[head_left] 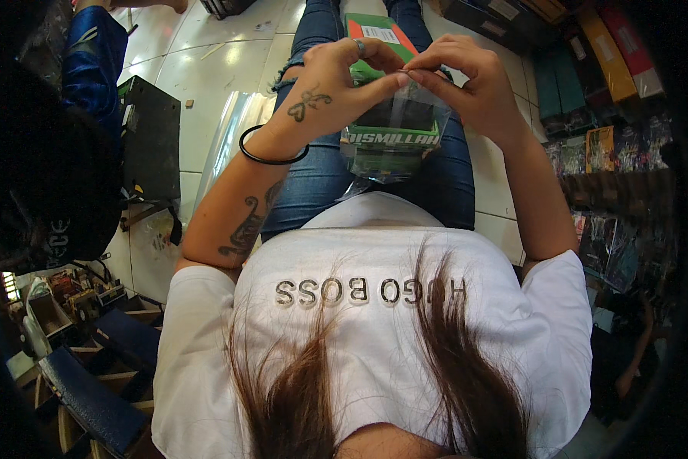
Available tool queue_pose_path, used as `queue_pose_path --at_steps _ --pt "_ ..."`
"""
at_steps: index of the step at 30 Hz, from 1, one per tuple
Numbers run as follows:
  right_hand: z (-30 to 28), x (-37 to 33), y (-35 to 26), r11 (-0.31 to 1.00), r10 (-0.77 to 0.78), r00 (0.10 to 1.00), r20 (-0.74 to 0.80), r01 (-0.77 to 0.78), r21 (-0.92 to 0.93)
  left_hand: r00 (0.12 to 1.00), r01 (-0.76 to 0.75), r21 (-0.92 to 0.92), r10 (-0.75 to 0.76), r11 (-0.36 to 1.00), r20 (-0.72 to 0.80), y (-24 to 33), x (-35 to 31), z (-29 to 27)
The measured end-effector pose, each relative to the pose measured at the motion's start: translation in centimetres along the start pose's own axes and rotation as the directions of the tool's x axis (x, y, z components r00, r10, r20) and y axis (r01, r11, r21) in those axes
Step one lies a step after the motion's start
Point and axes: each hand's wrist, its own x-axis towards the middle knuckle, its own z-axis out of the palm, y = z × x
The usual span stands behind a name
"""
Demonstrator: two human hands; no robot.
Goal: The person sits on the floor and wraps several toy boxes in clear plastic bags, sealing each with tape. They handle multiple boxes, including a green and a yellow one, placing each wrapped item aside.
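On my jeans [298, 187], between my thighs, rests a green boxy thing [393, 164] that looks like a toy truck, with an orange-red band, a white label and pale lettering across its near end. Clear plastic [396, 115] wraps around it. Above it my left hand [336, 83] and my right hand [470, 80] meet, thumbs and forefingers pinched together at the tips. Something thin and dark seems to be between the fingertips, too small to make out. A ring and a black wristband are on the left hand and wrist.
A clear plastic sheet [233, 130] lies left of my legs on the tiled floor [206, 53]. Beyond it stands a black box [151, 141], near a person in blue shorts [95, 65]. Coloured boxes [608, 53] and bagged goods line the right side. Wooden pieces fill the lower left.
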Motion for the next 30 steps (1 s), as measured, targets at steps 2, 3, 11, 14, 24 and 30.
queue_pose_path --at_steps 2,3,11,14,24,30 --pt "-0.2 0.1 0.1 0.981 0.089 0.992 0.085 -0.103 0.167 0.999 -0.037 0.112 0.036 0.993 0.011 -0.2 0.1 -0.3" --pt "-0.2 0.2 0.0 0.997 0.061 0.996 0.061 -0.064 0.050 0.999 -0.050 0.149 0.051 0.988 -0.003 -0.2 0.2 -0.4" --pt "0.1 0.8 0.0 0.999 -0.021 1.000 -0.007 0.022 0.042 0.994 -0.108 0.129 0.102 0.986 0.047 -0.2 0.3 -0.2" --pt "0.0 0.5 0.4 0.998 -0.038 0.999 0.025 0.037 0.050 0.996 -0.062 0.104 0.055 0.993 0.067 -0.4 0.3 -0.3" --pt "0.1 0.5 0.6 0.968 0.079 0.989 0.128 -0.107 0.225 0.985 -0.167 0.211 0.155 0.963 0.069 -0.4 0.9 -0.4" --pt "-0.1 0.0 1.6 0.916 0.183 0.963 0.198 -0.241 0.322 0.988 -0.139 0.195 0.124 0.971 0.088 -0.8 1.2 -0.7"
